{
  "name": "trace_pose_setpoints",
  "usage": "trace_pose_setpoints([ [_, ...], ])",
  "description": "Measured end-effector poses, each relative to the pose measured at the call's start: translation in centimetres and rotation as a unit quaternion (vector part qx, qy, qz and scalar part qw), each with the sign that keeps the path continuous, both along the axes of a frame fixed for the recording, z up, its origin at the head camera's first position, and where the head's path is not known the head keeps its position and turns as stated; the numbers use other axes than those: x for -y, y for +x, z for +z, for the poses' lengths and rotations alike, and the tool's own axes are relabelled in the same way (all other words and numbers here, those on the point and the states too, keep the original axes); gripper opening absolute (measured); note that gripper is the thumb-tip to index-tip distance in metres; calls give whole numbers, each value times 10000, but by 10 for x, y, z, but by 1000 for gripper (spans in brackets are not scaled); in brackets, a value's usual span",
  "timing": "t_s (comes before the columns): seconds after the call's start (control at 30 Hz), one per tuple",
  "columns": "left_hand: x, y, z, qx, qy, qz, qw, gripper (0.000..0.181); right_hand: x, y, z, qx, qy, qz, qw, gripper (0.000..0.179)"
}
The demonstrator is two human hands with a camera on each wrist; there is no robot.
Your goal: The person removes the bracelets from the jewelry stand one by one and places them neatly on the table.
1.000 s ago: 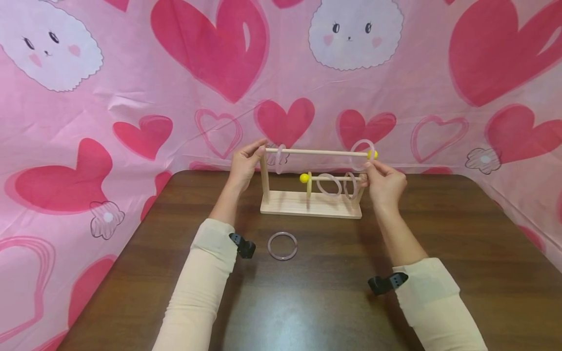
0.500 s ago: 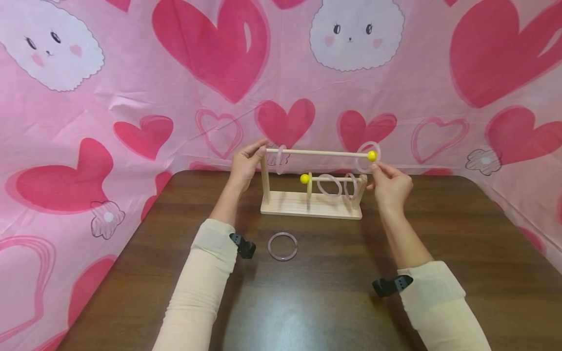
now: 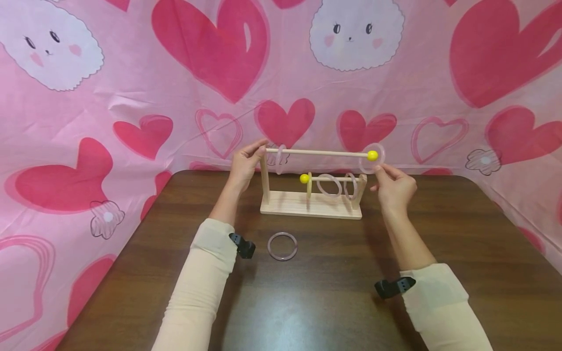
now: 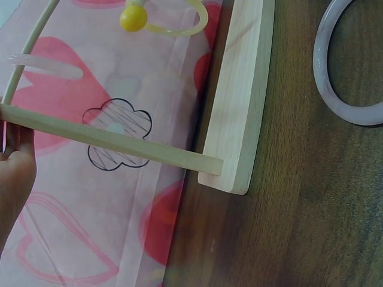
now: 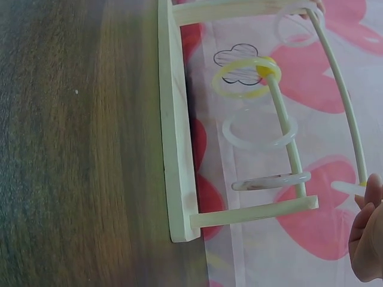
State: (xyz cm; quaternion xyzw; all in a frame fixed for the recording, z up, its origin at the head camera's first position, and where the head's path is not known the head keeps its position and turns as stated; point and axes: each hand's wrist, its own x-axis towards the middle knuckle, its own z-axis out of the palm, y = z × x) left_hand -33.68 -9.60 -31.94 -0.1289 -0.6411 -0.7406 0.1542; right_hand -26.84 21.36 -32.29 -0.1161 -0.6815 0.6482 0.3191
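My left hand grips the top of the left post of a wooden bangle stand. With thumb and fingers, my right hand pinches a pale pink bangle at the yellow ball that ends the upper rod; the bangle overlaps the ball in the head view. Another pale bangle hangs on that rod near my left hand. On the lower rod are a yellow bangle beside its ball and two pale bangles, one of them a streaked bangle by the right post.
A light purple bangle lies flat on the dark wooden table, in front of the stand. Behind the table hangs a pink cloth with hearts. Each sleeve cuff carries a small black camera.
My right hand has moved right and slightly down, bringing the pinched bangle outward along the upper rod to its ball. The left hand keeps its place on the post.
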Motion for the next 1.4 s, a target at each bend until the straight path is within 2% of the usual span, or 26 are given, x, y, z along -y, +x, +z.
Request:
trace_pose_setpoints([
  [0.4,0,1,1,-52,-128,31,9999,32,-2,1,-3,32,-335,8,9994,24],
  [0.6,0,2,2,-10,-69,-9,10000,32,-3,2,-4,-67,-1180,320,9925,9],
  [0.7,1,2,2,-44,-7,-71,10000,32,-4,3,-5,30,-1668,517,9846,10],
  [0.8,1,2,2,-66,3,-89,9999,32,-5,5,-6,260,-2028,709,9763,16],
  [0.93,1,1,2,-48,-63,-42,10000,32,-6,7,-5,595,-2445,980,9629,14],
  [1.17,1,2,2,-70,-83,-34,9999,32,-6,9,-6,846,-2860,1318,9453,14],
  [1.23,1,1,2,-83,-70,-32,9999,31,-6,10,-7,866,-2988,1498,9385,16],
  [1.4,1,0,1,-78,-42,-15,10000,31,-4,15,-8,905,-3365,2057,9145,21],
])
